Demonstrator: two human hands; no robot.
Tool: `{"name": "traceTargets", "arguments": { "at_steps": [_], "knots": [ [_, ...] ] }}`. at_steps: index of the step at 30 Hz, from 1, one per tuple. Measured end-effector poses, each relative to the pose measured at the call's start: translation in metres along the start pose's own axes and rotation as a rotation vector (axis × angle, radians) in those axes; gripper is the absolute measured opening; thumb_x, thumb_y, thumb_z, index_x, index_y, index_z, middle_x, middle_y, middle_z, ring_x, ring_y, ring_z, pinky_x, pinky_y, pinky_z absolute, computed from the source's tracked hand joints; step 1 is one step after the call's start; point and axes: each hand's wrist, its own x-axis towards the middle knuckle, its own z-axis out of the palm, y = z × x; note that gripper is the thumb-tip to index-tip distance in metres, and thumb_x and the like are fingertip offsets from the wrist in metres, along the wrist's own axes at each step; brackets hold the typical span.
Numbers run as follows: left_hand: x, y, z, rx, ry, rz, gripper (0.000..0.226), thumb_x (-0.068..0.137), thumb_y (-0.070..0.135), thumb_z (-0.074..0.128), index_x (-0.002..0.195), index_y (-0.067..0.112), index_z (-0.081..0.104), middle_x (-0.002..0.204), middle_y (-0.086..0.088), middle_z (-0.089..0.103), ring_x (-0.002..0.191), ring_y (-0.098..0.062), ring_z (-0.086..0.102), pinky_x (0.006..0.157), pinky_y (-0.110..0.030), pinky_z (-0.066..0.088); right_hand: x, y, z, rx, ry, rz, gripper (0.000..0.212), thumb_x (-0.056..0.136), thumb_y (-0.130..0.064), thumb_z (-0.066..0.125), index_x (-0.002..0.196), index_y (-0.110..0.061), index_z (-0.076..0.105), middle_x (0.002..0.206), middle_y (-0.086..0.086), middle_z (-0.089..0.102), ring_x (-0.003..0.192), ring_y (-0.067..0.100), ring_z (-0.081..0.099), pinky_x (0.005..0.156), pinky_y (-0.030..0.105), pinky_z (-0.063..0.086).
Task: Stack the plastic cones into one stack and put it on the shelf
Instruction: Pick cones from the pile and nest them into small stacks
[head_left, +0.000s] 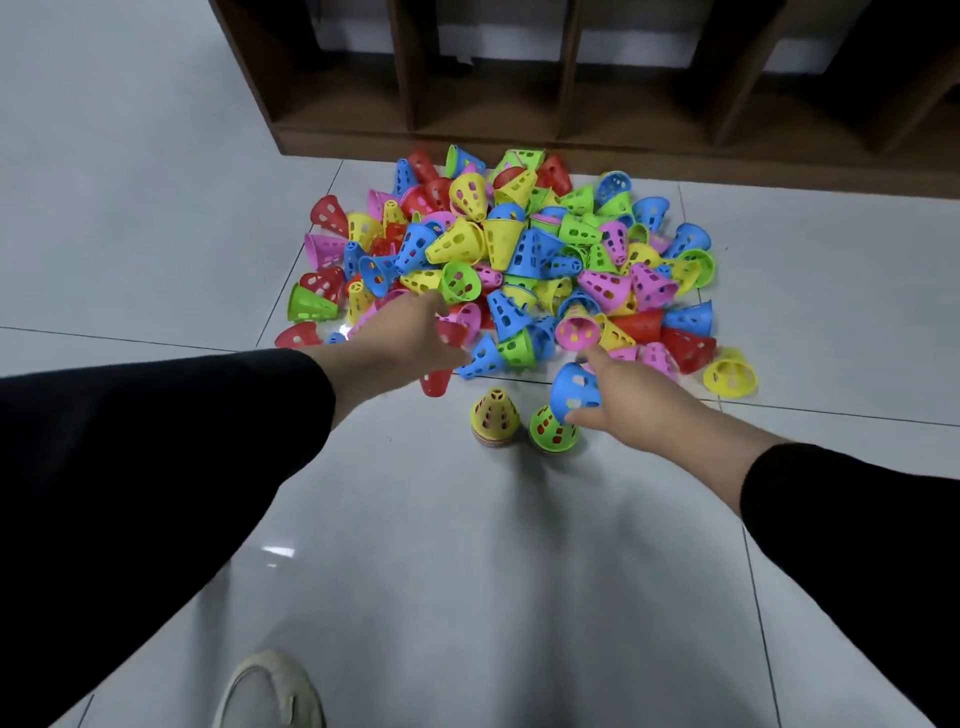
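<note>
View from above, down toward a floor (130, 156) of glossy pale grey tiles with thin dark joints. Across the top, a shelf (519, 143) of dark brown wood, split by upright panels into open square compartments, standing directly on the tiles. Just in front of it, a loose heap of cones (519, 249): small plastic shapes, tapered, flat-topped, flared at the rim, walls pierced with oval holes, in red, yellow, blue, green and pink, lying tumbled on their sides and at every angle.

Nearer than the heap, two short stacks standing upright side by side on the tiles, close but apart: a yellow-topped stack (495, 414) with striped rims of other colours showing at its base, and a green-topped stack (549, 430) with red visible through its holes.

Left hand (410, 340) at the end of a black sleeve, reaching over the heap's near edge, fingers curled around a red cone (451, 332), with a second red cone (435, 382) showing below the palm; blurred, so the grip on that lower one cannot be told.

Right hand (628, 402), also black-sleeved, gripping a blue cone (574, 389) by its rim, tilted, directly above the green-topped stack.

Bottom edge: the rounded toe of a pale shoe (270, 691).
</note>
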Motion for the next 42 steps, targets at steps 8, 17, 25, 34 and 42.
{"name": "traceTargets", "arguments": {
  "at_steps": [8, 17, 25, 34, 42],
  "knots": [
    [-0.013, 0.001, 0.056, 0.281, -0.144, 0.038, 0.072, 0.078, 0.042, 0.081, 0.129, 0.013, 0.039, 0.091, -0.006, 0.061, 0.080, -0.025, 0.056, 0.063, -0.039, 0.047, 0.020, 0.017, 0.021, -0.227, -0.009, -0.093, 0.063, 0.086, -0.046, 0.068, 0.134, -0.017, 0.040, 0.100, 0.011, 0.063, 0.091, 0.033, 0.062, 0.060, 0.033, 0.042],
    [0.019, 0.014, 0.073, 0.547, -0.302, 0.177, 0.103, 0.076, 0.046, 0.082, 0.153, 0.021, 0.017, 0.113, -0.011, 0.056, 0.099, -0.031, 0.060, 0.072, -0.040, 0.049, 0.047, 0.015, 0.047, -0.279, -0.083, -0.105, 0.052, 0.084, -0.046, 0.066, 0.127, -0.020, 0.052, 0.111, 0.009, 0.057, 0.101, 0.031, 0.060, 0.068, 0.032, 0.040],
    [0.049, 0.045, 0.098, 0.783, -0.259, 0.437, 0.091, 0.092, 0.025, 0.064, 0.158, 0.027, 0.002, 0.123, -0.014, 0.052, 0.109, -0.031, 0.055, 0.083, -0.039, 0.043, 0.046, 0.023, 0.067, -0.097, -0.015, -0.092, 0.049, 0.087, -0.045, 0.062, 0.126, -0.021, 0.044, 0.117, 0.004, 0.055, 0.110, 0.029, 0.056, 0.077, 0.037, 0.044],
    [0.050, 0.029, 0.128, 0.504, -0.073, 0.498, 0.063, 0.089, 0.053, 0.056, 0.143, 0.023, 0.040, 0.136, -0.008, 0.047, 0.117, -0.030, 0.049, 0.088, -0.043, 0.046, 0.051, 0.038, 0.084, -0.016, -0.010, -0.047, 0.039, 0.089, -0.050, 0.059, 0.115, -0.024, 0.048, 0.112, 0.000, 0.059, 0.108, 0.026, 0.057, 0.077, 0.038, 0.047],
    [0.047, 0.014, 0.155, -0.199, 0.088, 0.116, 0.045, 0.096, 0.043, 0.055, 0.132, 0.015, 0.055, 0.132, -0.008, 0.051, 0.120, -0.029, 0.052, 0.100, -0.038, 0.044, 0.062, 0.061, 0.072, 0.044, 0.178, -0.038, 0.050, 0.094, -0.060, 0.043, 0.127, -0.024, 0.054, 0.123, -0.002, 0.058, 0.118, 0.024, 0.052, 0.093, 0.040, 0.044]
  ]
}}
